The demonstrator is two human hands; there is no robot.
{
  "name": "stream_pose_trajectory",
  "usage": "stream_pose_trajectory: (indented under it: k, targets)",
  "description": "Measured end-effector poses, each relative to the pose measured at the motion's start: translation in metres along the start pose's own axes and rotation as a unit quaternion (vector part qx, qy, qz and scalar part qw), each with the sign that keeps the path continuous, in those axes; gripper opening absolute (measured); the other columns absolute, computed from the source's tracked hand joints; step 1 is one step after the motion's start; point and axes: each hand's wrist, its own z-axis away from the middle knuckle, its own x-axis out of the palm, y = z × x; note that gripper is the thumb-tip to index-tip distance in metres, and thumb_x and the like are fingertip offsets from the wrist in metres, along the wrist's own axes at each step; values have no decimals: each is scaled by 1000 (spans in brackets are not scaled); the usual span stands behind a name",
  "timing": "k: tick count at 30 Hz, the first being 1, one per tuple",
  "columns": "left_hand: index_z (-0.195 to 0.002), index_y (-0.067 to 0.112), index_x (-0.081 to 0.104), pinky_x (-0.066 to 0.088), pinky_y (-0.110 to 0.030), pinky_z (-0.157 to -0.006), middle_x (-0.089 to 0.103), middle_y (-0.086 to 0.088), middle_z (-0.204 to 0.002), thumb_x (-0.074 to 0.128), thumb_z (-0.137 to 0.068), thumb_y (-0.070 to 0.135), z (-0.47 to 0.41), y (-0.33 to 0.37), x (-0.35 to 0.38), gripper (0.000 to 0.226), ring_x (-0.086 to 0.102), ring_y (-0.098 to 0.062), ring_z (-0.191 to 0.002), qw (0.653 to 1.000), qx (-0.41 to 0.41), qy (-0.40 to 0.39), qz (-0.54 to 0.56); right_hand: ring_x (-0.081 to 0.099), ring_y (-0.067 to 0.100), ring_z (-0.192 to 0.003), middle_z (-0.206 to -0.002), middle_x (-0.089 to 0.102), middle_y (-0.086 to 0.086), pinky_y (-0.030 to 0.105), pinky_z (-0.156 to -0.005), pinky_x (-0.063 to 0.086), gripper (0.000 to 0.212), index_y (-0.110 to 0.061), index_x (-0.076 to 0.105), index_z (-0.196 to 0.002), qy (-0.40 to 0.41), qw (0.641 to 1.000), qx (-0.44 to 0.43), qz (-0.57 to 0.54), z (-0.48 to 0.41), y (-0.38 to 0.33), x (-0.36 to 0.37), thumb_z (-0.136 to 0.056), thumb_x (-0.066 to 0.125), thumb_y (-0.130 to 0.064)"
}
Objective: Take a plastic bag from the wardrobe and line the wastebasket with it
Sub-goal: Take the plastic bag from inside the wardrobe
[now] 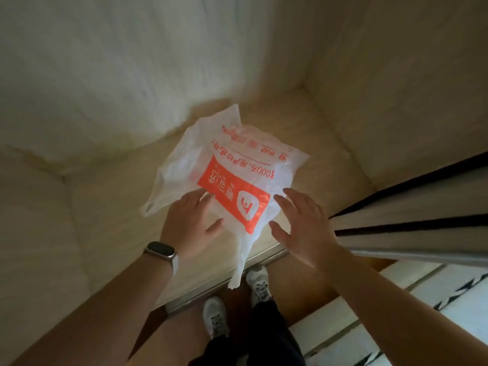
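Early yet — the plastic bag (pixel 232 178) lies flat on the wardrobe shelf (pixel 111 207). Left hand (pixel 190 220) rests open on it, right hand (pixel 301 223) hovers open beside — no grip, wastebasket unseen.

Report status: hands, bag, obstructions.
Left hand open, fingers on the plastic bag. Right hand open beside it. Bag flat on the wardrobe shelf, one handle overhanging. Nothing blocking.

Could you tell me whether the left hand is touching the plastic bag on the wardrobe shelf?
Touching: in the head view, the left hand lies flat on the plastic bag, its fingers overlapping the orange print.
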Motion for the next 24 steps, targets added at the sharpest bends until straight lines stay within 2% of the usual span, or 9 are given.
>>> stream_pose_trajectory:
  k: [2, 6, 10, 14, 19, 21, 24]
  targets:
    - [-125, 11, 56, 48, -47, -92, 58, -14, -132, 46, -83, 56, -9, -16, 17, 62, 56, -34, -119, 1000, -22, -11, 6, 40, 30, -136, -150, 41, 7, 50, -105, 38, 62, -24, 38, -142, -15, 1000, -14, 4, -14, 3, 22, -90, 43, -57]
    - [-126, 10, 57, 48, -53, -93, 55, -18, -136, 40, -80, 58, -26, -53, 55, 69, 55, -38, -121, 998, -58, -36, -5, 46, 32, -130, -146, 45, 11, 48, -97, 46, 66, -19, 45, -139, -36, 997, -71, 8, -39, 6, 70, -83, 62, -51]
    - [-134, 12, 52, 39, -53, -103, 45, -17, -147, 39, -78, 62, -36, -92, 90, 77, 43, -39, -133, 993, -109, -40, -12, 44, 34, -132, -148, 43, 13, 47, -96, 47, 70, -18, 45, -140, -70, 990, -126, 3, -55, 7, 120, -79, 72, -38]
    - [-146, 17, 37, 27, -51, -113, 28, -16, -158, 54, -82, 67, -42, -119, 120, 83, 25, -37, -145, 980, -193, -56, -9, 41, 35, -135, -150, 40, 13, 47, -100, 44, 74, -20, 41, -143, -88, 985, -146, 15, -70, 11, 156, -78, 75, -34]
    - [-139, 13, 41, 31, -54, -110, 37, -22, -150, 36, -69, 82, -39, -126, 142, 98, 35, -41, -137, 975, -219, -37, -2, 37, 37, -137, -150, 39, 14, 52, -102, 42, 72, -19, 39, -142, -75, 986, -150, 0, -85, 14, 189, -82, 73, -40]
    - [-137, 10, 44, 31, -55, -109, 43, -21, -146, 39, -70, 82, -38, -123, 146, 99, 42, -42, -131, 977, -213, -18, 3, 34, 37, -138, -149, 40, 14, 50, -103, 39, 69, -18, 40, -140, -56, 986, -157, -10, -91, 12, 200, -83, 69, -44]
    - [-131, 4, 47, 39, -54, -101, 54, -21, -132, 48, -71, 79, -36, -118, 155, 96, 52, -41, -118, 986, -163, 21, 10, 34, 35, -139, -148, 41, 13, 49, -106, 35, 64, -17, 44, -138, -29, 988, -151, -24, -99, 8, 211, -86, 59, -50]
